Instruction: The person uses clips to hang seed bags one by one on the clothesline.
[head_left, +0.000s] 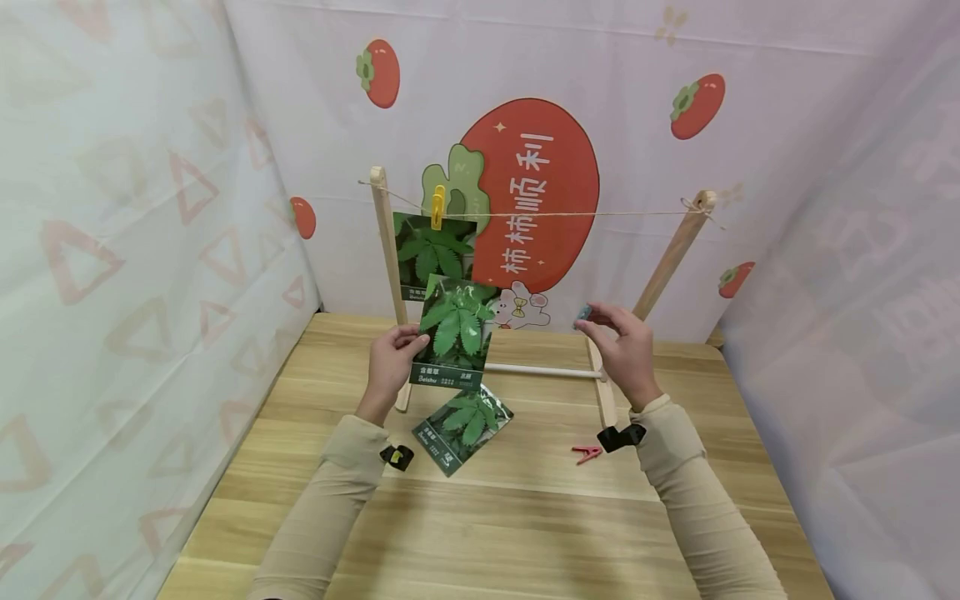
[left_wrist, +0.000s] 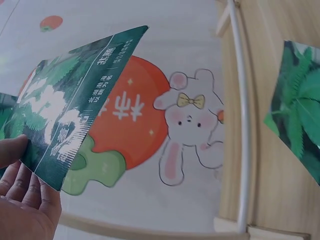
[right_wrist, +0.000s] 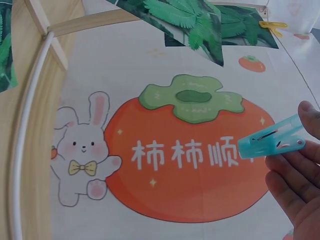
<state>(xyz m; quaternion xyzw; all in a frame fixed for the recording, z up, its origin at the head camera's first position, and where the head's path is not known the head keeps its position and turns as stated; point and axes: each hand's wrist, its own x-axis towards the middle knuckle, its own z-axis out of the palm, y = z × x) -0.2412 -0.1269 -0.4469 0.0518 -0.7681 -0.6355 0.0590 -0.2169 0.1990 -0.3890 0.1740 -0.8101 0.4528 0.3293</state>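
Note:
My left hand pinches a green seed packet by its lower left edge, held upright above the table. In the right wrist view a light-blue clothespin sits between the thumb and fingers of my right hand, raised near the stand's right post. Behind the held packet, another seed packet hangs from the string by a yellow clothespin. A third seed packet lies on the table below the held one.
The wooden stand has a left post, a right post and a white crossbar low down. A pink clothespin lies on the wooden table at the right. Printed cloth walls surround the table.

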